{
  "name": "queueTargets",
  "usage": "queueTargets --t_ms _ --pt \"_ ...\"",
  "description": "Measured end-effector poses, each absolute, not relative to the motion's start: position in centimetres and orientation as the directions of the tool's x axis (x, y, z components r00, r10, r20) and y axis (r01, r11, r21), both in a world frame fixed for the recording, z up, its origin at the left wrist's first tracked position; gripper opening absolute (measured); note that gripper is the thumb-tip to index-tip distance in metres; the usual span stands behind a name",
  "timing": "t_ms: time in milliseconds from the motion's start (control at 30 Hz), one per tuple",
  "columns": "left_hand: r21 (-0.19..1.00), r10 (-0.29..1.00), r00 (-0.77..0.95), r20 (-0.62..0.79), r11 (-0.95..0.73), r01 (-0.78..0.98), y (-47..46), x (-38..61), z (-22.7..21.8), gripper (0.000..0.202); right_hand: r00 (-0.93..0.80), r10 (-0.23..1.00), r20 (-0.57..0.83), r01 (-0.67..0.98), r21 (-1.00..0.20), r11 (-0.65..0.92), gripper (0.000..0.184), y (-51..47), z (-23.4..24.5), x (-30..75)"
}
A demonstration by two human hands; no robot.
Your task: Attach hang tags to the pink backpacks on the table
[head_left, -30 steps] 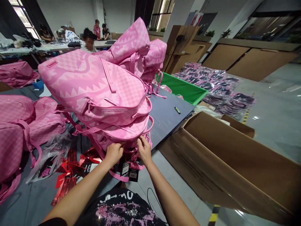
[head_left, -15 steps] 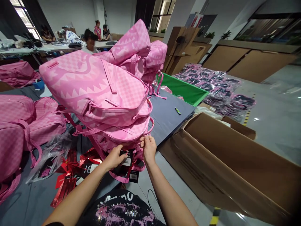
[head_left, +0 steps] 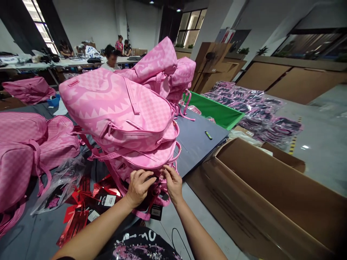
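A stack of pink patterned backpacks [head_left: 116, 104] lies on the dark table [head_left: 195, 141] in front of me. Both hands work at the near end of the lowest bags. My left hand [head_left: 139, 186] is curled over a dark hang tag, which it mostly hides. My right hand [head_left: 172, 182] sits beside it, its fingertips pinched at a small part by a pink loop; I cannot make out what it pinches. Another black hang tag [head_left: 156, 212] dangles below the hands from a pink strap.
Red tags [head_left: 81, 213] and a crumpled plastic bag [head_left: 62, 180] lie at my left, with more pink backpacks [head_left: 24, 144] beyond. A big open cardboard box [head_left: 271, 195] stands at my right. A green bin [head_left: 217, 108], a small marker [head_left: 208, 135], bagged goods [head_left: 257, 104] and seated people lie farther off.
My left hand has closed over the black tag and moved up against the bags. My right hand dropped slightly towards it. The view shifted a little, so the stack sits further right.
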State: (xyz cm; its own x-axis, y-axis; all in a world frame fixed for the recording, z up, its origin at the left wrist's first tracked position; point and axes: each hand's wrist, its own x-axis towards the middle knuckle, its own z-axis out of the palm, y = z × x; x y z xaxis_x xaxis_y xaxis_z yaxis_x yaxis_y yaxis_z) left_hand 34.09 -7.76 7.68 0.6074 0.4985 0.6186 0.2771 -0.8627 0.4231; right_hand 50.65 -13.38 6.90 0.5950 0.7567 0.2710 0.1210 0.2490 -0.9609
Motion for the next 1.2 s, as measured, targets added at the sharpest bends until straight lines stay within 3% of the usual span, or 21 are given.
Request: queueTargets --t_ms 100,167,233,300,367,467,567,867,1033,1200 --pt "0.628 0.532 0.669 0.519 -0.768 0.124 -8.1 35.2 7.9 0.03 0.559 0.821 0.12 -0.084 -0.976 0.201 0.02 -13.1 7.5 51.2" --pt "0.831 0.623 0.671 0.403 -0.556 0.018 -8.1 36.3 7.9 0.023 0.49 0.87 0.056 -0.182 -0.969 0.165 0.023 -12.8 7.6 51.6" --pt "0.947 0.725 0.635 0.266 -0.319 -0.032 -7.9 37.1 7.8 0.016 0.401 0.915 0.037 -0.204 -0.97 0.128 0.024 -12.6 7.8 52.1" --pt "0.978 0.777 0.606 0.172 -0.208 -0.01 -7.6 37.4 7.7 0.014 0.303 0.951 0.065 -0.104 -0.989 0.101 0.023 -12.6 8.2 52.7" --pt "0.969 0.787 0.597 0.154 -0.24 0.066 -7.1 37.2 7.6 0.016 0.204 0.971 0.125 0.101 -0.989 0.106 0.023 -12.8 8.9 53.3" --pt "0.92 0.768 0.616 0.177 -0.351 0.173 -6.6 36.6 7.5 0.02 0.057 0.971 0.23 0.412 -0.892 0.187 0.022 -13.1 10.0 54.0" --pt "0.865 0.73 0.651 0.211 -0.449 0.223 -6.3 36.3 7.5 0.022 -0.044 0.961 0.274 0.578 -0.777 0.248 0.02 -13.2 10.7 54.2" --pt "0.708 0.697 0.681 0.224 -0.597 0.378 -6.6 36.1 7.7 0.024 -0.11 0.95 0.292 0.709 -0.647 0.281 0.017 -13.5 11.0 53.8" --pt "0.559 0.691 0.69 0.214 -0.667 0.494 -6.6 36.3 7.6 0.023 -0.14 0.939 0.315 0.775 -0.555 0.302 0.016 -13.6 10.8 53.6" --pt "0.615 0.686 0.703 0.185 -0.639 0.462 -6.4 36.5 8.3 0.023 -0.093 0.944 0.317 0.752 -0.599 0.275 0.016 -13.8 10.9 53.7"
